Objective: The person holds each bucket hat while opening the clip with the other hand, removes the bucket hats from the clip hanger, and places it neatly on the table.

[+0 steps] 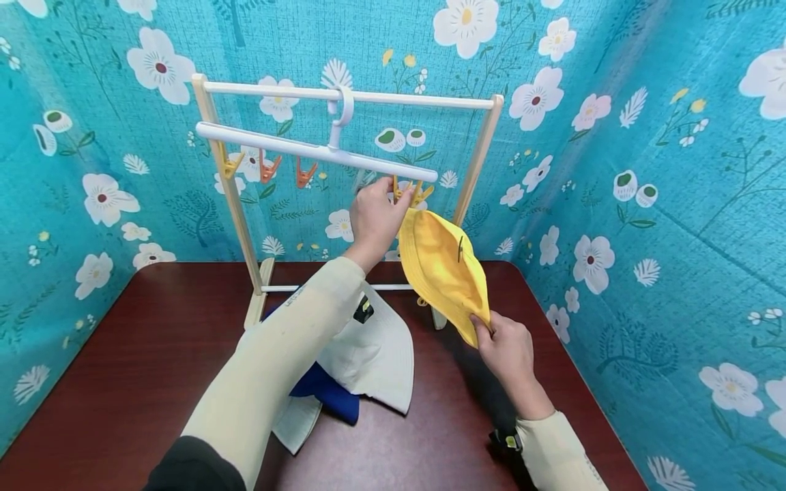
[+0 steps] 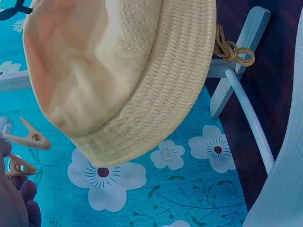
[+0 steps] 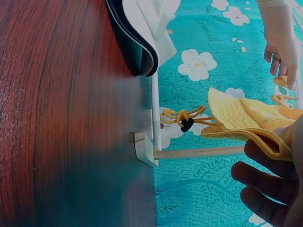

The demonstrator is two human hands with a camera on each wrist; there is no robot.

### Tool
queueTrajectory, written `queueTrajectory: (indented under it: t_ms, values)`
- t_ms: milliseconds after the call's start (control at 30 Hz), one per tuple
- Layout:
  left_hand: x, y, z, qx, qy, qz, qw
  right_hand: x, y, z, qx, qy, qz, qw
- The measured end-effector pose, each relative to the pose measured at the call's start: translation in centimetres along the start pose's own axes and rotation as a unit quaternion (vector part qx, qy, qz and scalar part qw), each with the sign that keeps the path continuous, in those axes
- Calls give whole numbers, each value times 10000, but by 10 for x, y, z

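Observation:
A yellow bucket hat hangs in the air on its side below the right end of a white hanger. The right hand pinches its lower brim between thumb and fingers. The right wrist view shows the hat's yellow cord with a black toggle dangling from it. My left hand is raised under the hanger bar and pinches a yellow clip there. A second yellow clip hangs just to the right. The hat's upper brim lies close beside the left fingertips.
The hanger hooks over a wooden rack on the dark red table. Orange clips and another yellow clip hang at its left. Under the left forearm lie a white hat and something blue. Flowered cloth surrounds the table.

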State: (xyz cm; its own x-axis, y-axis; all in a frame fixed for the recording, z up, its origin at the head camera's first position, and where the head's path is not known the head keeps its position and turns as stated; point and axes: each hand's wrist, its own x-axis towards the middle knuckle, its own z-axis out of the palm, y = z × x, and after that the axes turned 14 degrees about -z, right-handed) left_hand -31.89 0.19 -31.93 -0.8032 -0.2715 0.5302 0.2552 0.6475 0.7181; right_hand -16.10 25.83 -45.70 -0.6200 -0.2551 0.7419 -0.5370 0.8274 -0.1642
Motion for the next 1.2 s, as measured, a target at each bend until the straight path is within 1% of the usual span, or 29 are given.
queueTrajectory:
  t_ms: [133, 233, 400, 533, 700, 800, 900, 1067, 1200]
  values:
    - [-1, -1, -2, -36, -74, -6, 10000, 0, -1, 0, -31, -29, 46, 10000]
    - [-2, -2, -3, -63, -191, -52, 9998, 0, -1, 0, -48, -25, 68, 10000]
    - [-5, -4, -6, 77, -421, -223, 9988, 0, 0, 0, -41, -19, 100, 9999]
    - [-8, -7, -9, 53, -527, -313, 9981, 0, 0, 0, -51, -21, 101, 9999]
    - [-10, -12, -14, -70, -574, -248, 9980, 0, 0, -1, -94, -13, 107, 9999]
    - [-11, -16, -19, -142, -701, -203, 9972, 0, 0, -1, -93, -2, 134, 9999]
    - [-14, -23, -28, -184, -821, -186, 9963, -1, 1, -1, -57, 0, 137, 9999]
    - [-22, -34, -42, -70, -854, -135, 9962, -3, 3, -3, -23, 60, 111, 9999]
    - [-27, -37, -51, -69, -895, 64, 9959, -3, 4, -5, 19, 93, 108, 9999]
